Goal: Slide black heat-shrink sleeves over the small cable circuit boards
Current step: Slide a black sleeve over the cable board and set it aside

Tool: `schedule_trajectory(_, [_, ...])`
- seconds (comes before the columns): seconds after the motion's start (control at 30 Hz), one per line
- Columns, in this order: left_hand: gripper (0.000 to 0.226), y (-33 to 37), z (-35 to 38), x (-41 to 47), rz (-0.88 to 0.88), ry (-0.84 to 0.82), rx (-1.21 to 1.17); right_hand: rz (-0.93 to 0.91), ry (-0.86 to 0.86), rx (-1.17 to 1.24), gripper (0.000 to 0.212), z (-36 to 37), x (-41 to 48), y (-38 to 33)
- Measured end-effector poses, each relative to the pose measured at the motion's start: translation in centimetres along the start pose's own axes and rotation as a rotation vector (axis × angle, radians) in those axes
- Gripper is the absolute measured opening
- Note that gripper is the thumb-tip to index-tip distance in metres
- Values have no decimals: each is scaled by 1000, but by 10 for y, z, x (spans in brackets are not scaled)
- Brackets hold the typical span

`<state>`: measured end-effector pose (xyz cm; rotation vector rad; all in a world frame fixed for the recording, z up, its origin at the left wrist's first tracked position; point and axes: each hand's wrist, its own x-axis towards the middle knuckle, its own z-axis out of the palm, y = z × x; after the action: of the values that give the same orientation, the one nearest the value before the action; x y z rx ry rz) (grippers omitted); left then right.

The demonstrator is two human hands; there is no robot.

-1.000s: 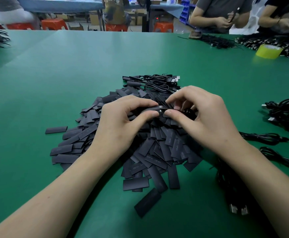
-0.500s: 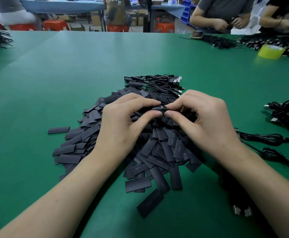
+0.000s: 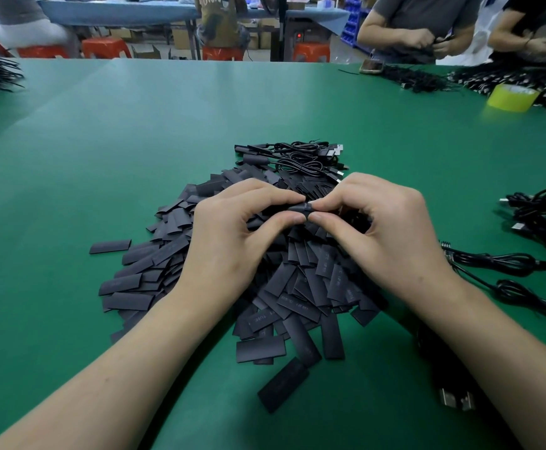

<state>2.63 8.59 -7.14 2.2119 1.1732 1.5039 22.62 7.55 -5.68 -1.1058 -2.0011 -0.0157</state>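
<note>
On my feed both hands meet just right of the frame's centre, over the top of the pile of sleeves (image 3: 297, 287). The left hand (image 3: 232, 241) pinches one black sleeve (image 3: 299, 207) between forefinger above and thumb below, the other fingers curled behind. The right hand (image 3: 391, 235) comes in from the right, and its forefinger and thumb pinch the same sleeve at its right end, so the fingertips of the two hands nearly touch. The sleeve lies level, left to right, with only a short dark stretch showing between the four fingertips. I cannot make out the circuit board; whatever sits inside the sleeve is hidden by the fingers.

The pile spreads across the green table (image 3: 135, 141) beneath both wrists. One stray sleeve (image 3: 110, 246) lies apart at its left edge, and another loose sleeve (image 3: 283, 384) lies below the pile towards the bottom of the frame. Just above the pile, touching its far edge, is a small heap of coiled cables (image 3: 300, 157) with plugs pointing right. More black cables (image 3: 492, 261) trail out from behind the right wrist, and a thicker bundle (image 3: 544, 212) sits at the right edge. A metal plug (image 3: 453, 397) shows at lower right beside the right forearm. A yellow tape roll (image 3: 511, 97) stands in the upper right.
</note>
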Motion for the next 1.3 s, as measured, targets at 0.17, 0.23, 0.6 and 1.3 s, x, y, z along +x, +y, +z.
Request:
schedule_trajectory(0.17, [15,1,-1,0,-6,-3,-2,-5,-4,-1,5,1,0,0])
schedule_trajectory(0.23, [15,1,0,0,-6,-5,-2,4,-12,4,5,0,1,-1])
schedule_trajectory(0.6, [23,5,0,-2,15,66,37,342,-111,410,9,0,5,5])
schedule_trajectory(1.3, [26,8,6,-3,-170,208,-91,424,6,434,12,8,2,-1])
